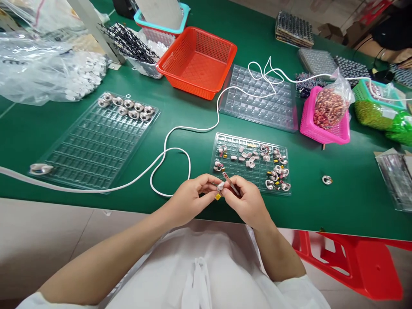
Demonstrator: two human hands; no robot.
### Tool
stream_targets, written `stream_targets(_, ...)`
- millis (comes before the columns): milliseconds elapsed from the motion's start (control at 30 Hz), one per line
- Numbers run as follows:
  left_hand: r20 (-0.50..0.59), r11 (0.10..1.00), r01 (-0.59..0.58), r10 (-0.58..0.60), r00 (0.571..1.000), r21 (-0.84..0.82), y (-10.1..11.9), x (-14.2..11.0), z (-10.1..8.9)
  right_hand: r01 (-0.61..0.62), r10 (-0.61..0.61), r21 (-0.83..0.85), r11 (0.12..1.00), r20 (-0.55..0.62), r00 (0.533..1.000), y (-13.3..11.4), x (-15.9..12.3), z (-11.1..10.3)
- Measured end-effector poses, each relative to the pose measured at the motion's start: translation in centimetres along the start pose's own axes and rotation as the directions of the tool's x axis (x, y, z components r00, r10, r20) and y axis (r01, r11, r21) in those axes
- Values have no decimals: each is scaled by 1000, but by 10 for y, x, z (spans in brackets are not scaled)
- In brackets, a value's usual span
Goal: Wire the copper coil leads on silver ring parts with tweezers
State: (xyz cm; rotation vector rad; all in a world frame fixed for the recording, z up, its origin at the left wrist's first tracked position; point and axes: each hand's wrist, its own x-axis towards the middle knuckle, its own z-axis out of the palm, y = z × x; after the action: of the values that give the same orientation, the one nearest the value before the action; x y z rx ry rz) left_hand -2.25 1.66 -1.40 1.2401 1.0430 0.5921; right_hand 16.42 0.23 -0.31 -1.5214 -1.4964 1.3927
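Head view: left fingers (207, 199) pinch a silvery piece (220, 186), right fingers (232, 199) grip probable tweezers (231, 183).

Small silvery piece (220, 186), yellow tab (218, 196) at lower end, hand-held; brownish tweezers (231, 184) slanted just beside.

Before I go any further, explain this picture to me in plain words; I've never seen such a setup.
There is no machine here: a camera worn on a person's head looks forward and down at that person's bare hands. The left hand and right hand meet at a small silvery piece with a yellow tab; the right also holds a slim tool, probably tweezers. Just beyond, on the green table, lies a clear tray of small parts. A larger tray lies left; an orange basket stands farther back.
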Motion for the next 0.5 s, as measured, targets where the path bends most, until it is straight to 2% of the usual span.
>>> stream_targets(100, -59, 998, -40, 43, 997, 42, -1, -2, 2, -17, 16, 13, 1000, 12, 1000, 0, 0, -1)
stream_targets(167, -87, 987, -98, 109, 990, 128, -3, -3, 3, -34, 34, 40, 999, 20, 999, 1, 1, 0)
stream_targets(367, -122, 861, -240, 325, 938, 448, -13, -6, 3, -38, 36, 154, 987, 15, 999, 9, 2, 6)
stream_targets(500, -107, 831, -212, 308, 945, 514, -10, -7, 2, -22, 24, 114, 993, -12, 1000, 11, 2, 8)
